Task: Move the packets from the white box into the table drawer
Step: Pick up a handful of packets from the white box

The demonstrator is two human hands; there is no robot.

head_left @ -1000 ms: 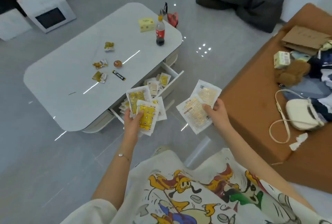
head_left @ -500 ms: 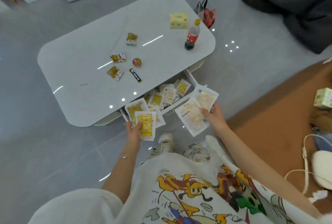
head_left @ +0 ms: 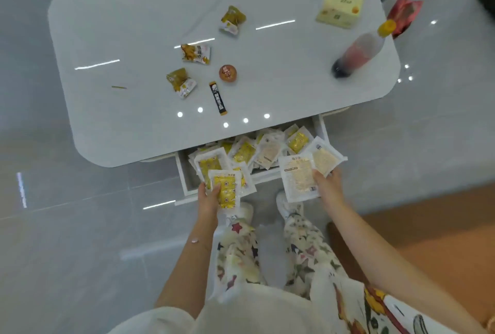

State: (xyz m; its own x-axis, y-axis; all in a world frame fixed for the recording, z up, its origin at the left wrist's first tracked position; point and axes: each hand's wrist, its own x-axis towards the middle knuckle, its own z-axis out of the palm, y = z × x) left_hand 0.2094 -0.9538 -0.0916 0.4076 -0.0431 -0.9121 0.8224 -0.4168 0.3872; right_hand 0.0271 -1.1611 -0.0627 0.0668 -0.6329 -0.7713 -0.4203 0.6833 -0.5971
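Note:
My left hand [head_left: 208, 199] grips a fan of yellow packets [head_left: 226, 186] over the front left corner of the open table drawer [head_left: 187, 181]. My right hand [head_left: 327, 183] holds pale beige packets [head_left: 298, 177] over the drawer's front right. Inside the drawer lie several more packets [head_left: 263, 147], yellow and beige, piled loosely. The white box is not in view.
The white table [head_left: 134, 25] carries small snack wrappers [head_left: 195, 53], a round orange sweet [head_left: 227, 73], a black stick sachet [head_left: 218, 98], a yellow carton [head_left: 340, 7] and a cola bottle [head_left: 359, 51]. A red bag [head_left: 403, 13] sits on the floor beyond. My feet stand below the drawer.
I have stepped up to the table and the view now looks straight down. Both hands, still holding their packets, have moved forward over the open drawer.

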